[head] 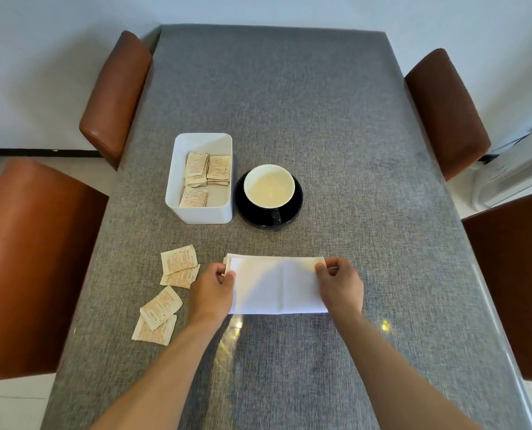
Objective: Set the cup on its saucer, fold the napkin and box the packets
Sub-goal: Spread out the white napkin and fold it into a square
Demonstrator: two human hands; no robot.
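1. We pinch the white napkin [277, 287] — left hand [212, 290] and right hand [340, 285] gripping its far corners on the tabletop [289, 103].
2. Cup [269, 186] sits on saucer [297, 201].
3. 4 loose packets [168, 293] lie left — others fill the box [202, 209].

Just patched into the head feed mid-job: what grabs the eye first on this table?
Both hands, left hand and right hand, pinch the far corners of a white folded cloth napkin near the front of the grey table. Behind it, a white-lined cup sits on a black round saucer, beside a white plastic box holding some packets. Four beige paper packets still lie loose to the left.
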